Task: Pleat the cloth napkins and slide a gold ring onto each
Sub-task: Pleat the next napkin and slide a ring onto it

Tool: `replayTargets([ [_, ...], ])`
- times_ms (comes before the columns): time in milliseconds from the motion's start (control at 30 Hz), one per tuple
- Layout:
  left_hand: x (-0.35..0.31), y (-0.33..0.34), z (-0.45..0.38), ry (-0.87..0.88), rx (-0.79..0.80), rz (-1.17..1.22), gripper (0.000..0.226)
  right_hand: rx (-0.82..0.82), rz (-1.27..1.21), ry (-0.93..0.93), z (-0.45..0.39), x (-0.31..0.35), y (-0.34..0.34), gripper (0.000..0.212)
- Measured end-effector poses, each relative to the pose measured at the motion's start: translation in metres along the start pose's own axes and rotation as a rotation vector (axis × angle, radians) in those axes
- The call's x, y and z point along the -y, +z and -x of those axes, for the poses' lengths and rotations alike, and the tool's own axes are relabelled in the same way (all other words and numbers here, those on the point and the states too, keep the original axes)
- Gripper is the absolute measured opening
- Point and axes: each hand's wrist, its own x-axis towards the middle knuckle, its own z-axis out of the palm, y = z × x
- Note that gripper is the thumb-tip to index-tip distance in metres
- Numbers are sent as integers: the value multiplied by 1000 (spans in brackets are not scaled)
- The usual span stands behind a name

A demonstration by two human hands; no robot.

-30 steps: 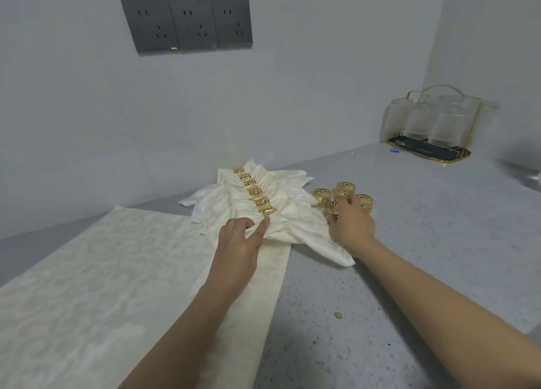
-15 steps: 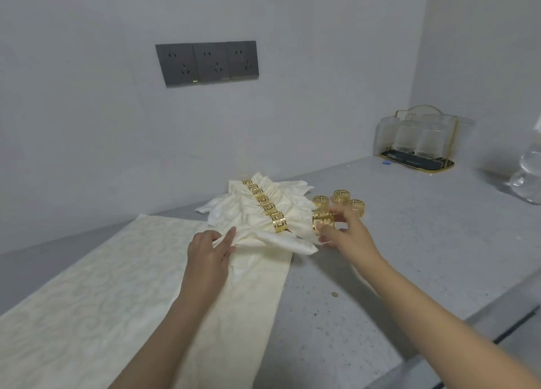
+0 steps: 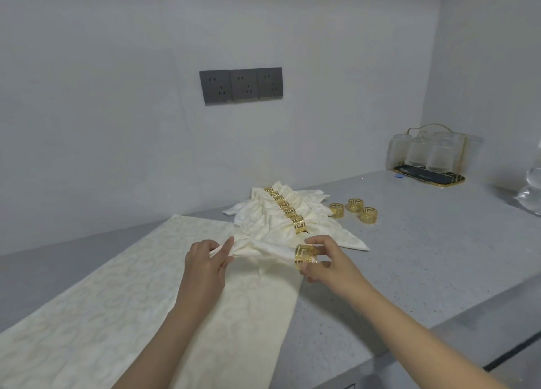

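A grey speckled counter (image 3: 409, 260) runs along the wall into a corner. On it lies a long cream runner (image 3: 96, 315), flat, reaching toward the near edge. At the runner's far end sits a row of ringed napkins (image 3: 263, 219). Just right of them stand three loose rings (image 3: 355, 205). In the far corner a tray (image 3: 430, 181) holds glasses

A grey speckled counter (image 3: 409, 271) meets a pale wall bearing three dark sockets (image 3: 241, 84) at upper centre, with frosted glasses (image 3: 430, 154) on a gold-rimmed tray (image 3: 439, 180) at far right.
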Motion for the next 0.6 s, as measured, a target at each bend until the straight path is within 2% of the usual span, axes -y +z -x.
replayTargets([
  [300,-9,-23,19,103,23,33,38,155,208,-49,9,3,20,40],
  [600,-6,-38,27,183,90,19,37,164,384,-187,11,8,28,39],
])
